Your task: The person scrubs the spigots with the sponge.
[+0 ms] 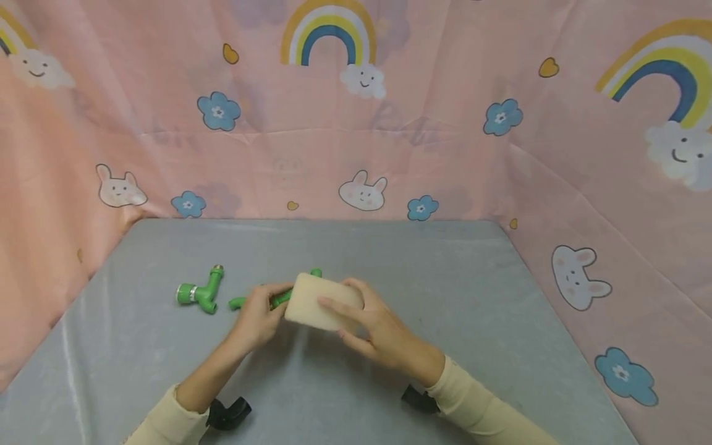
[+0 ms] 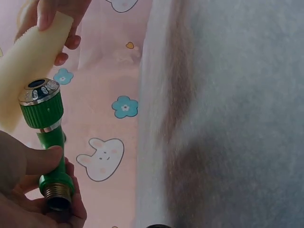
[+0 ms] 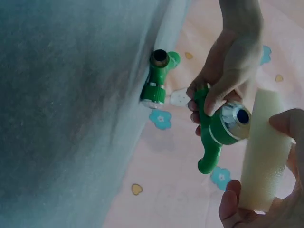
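Note:
My left hand (image 1: 257, 318) grips a green plastic faucet (image 2: 49, 111) with a ribbed knob, a silver cap and a threaded metal inlet. In the head view the sponge covers part of this faucet. My right hand (image 1: 389, 334) holds a thick cream sponge (image 1: 314, 301) between thumb and fingers, a little above the table. The sponge (image 3: 263, 156) is right beside the faucet's silver-capped end (image 3: 236, 118) in the right wrist view. Whether the two touch, I cannot tell. A second green faucet (image 1: 207, 292) lies on the table to the left of my left hand.
A grey cloth covers the table (image 1: 445, 266). Behind it and at both sides hangs a pink curtain (image 1: 434, 161) printed with rainbows, rabbits and flowers. Black wrist devices (image 1: 229, 414) sit at both cuffs.

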Demonstrator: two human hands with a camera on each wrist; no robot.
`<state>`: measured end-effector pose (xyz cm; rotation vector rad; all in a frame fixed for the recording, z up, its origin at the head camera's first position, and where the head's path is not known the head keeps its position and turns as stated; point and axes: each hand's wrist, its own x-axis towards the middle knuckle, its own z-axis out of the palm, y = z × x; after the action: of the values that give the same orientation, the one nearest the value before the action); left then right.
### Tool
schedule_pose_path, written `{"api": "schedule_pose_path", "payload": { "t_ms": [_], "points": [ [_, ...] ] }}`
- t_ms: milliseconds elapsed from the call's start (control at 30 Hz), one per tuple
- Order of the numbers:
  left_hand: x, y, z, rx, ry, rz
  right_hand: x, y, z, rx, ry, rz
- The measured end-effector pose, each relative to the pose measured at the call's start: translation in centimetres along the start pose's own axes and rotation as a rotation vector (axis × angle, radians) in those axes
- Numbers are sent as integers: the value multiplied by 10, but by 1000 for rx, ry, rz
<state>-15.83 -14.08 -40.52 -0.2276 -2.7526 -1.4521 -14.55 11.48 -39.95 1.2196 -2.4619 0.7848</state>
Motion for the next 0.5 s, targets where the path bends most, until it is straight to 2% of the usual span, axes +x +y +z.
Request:
{"api": "schedule_pose_path", "payload": {
  "t_ms": [133, 267, 367, 500],
  "points": [
    [0, 0, -3, -12, 10, -14, 0, 3, -5, 60, -28, 91],
    [0, 0, -7, -41, 26, 5, 1, 14, -10, 80, -23, 161],
    [2, 0, -9, -52, 18, 26, 1, 21, -15, 56, 11, 176],
    [2, 0, -7, -48, -27, 68, 2, 25, -19, 34, 67, 166]
  ]
}}
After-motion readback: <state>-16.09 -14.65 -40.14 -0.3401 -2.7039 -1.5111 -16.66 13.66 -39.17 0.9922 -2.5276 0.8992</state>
